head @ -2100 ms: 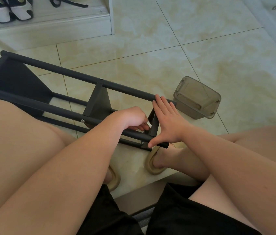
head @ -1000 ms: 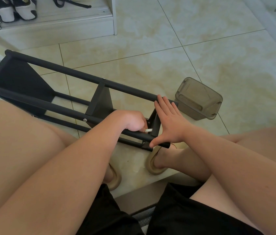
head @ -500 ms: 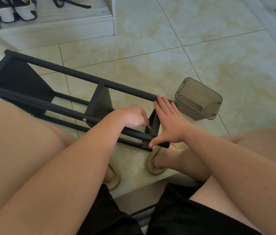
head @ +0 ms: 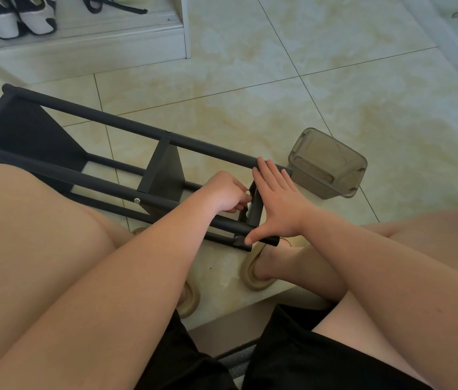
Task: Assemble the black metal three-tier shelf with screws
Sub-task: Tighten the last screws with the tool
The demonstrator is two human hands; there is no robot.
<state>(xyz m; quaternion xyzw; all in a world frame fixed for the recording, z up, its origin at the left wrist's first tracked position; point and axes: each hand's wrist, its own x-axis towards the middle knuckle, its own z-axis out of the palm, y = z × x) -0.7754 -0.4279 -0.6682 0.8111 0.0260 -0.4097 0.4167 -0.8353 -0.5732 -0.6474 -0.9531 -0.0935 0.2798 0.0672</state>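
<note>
The black metal shelf [head: 126, 128] lies on its side on the tiled floor, its long tubes running from upper left to the centre. My right hand [head: 278, 204] lies flat against the end panel [head: 256, 205], fingers straight on the far tube and thumb on the near tube's end. My left hand [head: 226, 191] reaches between the tubes with curled fingers pinching a small pale tool at the inside of that panel. A silver screw head [head: 137, 200] shows on the near tube at the middle panel.
A translucent brown plastic box [head: 327, 164] stands on the floor just right of the shelf's end. A white shoe rack [head: 87, 38] with shoes sits at the top left. My knees and sandalled feet [head: 256, 273] flank the shelf.
My left hand's fingers have shifted a little around the small tool at the end panel. My right hand and the shelf have stayed in place.
</note>
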